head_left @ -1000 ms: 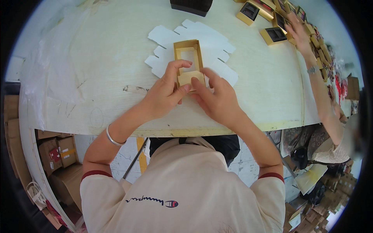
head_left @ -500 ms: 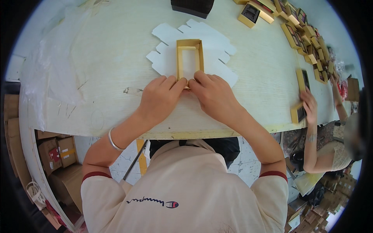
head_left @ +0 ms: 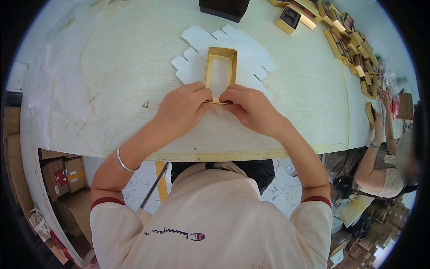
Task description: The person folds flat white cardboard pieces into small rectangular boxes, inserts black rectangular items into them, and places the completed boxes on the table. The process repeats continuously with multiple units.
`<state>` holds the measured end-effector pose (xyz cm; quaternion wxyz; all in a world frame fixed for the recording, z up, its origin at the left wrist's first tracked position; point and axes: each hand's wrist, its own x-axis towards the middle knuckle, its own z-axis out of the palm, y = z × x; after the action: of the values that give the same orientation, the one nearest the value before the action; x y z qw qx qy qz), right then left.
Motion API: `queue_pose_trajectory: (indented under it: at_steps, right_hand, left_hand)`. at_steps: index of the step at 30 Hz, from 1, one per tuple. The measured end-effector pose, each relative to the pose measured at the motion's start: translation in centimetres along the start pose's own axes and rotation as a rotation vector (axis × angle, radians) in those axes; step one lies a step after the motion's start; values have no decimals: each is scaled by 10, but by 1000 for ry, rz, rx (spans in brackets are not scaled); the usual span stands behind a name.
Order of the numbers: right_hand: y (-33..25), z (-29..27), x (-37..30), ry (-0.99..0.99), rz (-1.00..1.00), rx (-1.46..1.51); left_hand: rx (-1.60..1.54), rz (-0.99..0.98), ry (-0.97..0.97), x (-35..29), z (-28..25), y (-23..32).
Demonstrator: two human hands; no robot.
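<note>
A gold cardboard box [head_left: 234,67] stands in front of me with its top uncovered, and white shows through its middle. Beneath it lie flat white cardboard blanks [head_left: 253,56] with notched edges. The fingers of my left hand [head_left: 184,106] are closed on the left end of the box's near flap [head_left: 218,103]. At the flap's right end, my right hand [head_left: 251,106] pinches it between thumb and fingers. Seen from above, the flap is a thin edge between my two hands. My fingers cover the box's near corners.
Beyond the blanks sits a dark box [head_left: 224,9]. Gold boxes with dark inserts [head_left: 358,58] are heaped at the far right, where a co-worker's hand [head_left: 379,125] handles another gold box [head_left: 370,114]. Clear plastic sheeting [head_left: 56,85] covers the table's left side. Brown cartons [head_left: 74,215] fill a shelf below.
My fingers have shifted outward along the near flap, and more of its edge shows. The box and blanks sit slightly farther right. The co-worker's hand has moved right and away from the front edge.
</note>
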<state>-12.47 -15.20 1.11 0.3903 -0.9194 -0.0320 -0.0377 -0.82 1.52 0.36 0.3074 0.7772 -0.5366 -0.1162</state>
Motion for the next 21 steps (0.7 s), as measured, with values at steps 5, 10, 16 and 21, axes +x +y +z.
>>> queue_pose_trajectory:
  at_steps: [5, 10, 16, 21]
  right_hand:
    - [2, -10, 9, -143, -29, -91]
    - [11, -51, 36, 255, 76, -214]
    - [43, -43, 79, -65, 330, -445]
    - [49, -32, 88, 55, 448, -319]
  left_hand:
    - [-23, -1, -40, 1, -1, -6]
    - [21, 40, -63, -5, -7, -3]
    - [262, 135, 28, -4, -1, 14]
    - [438, -2, 21, 5, 1, 31]
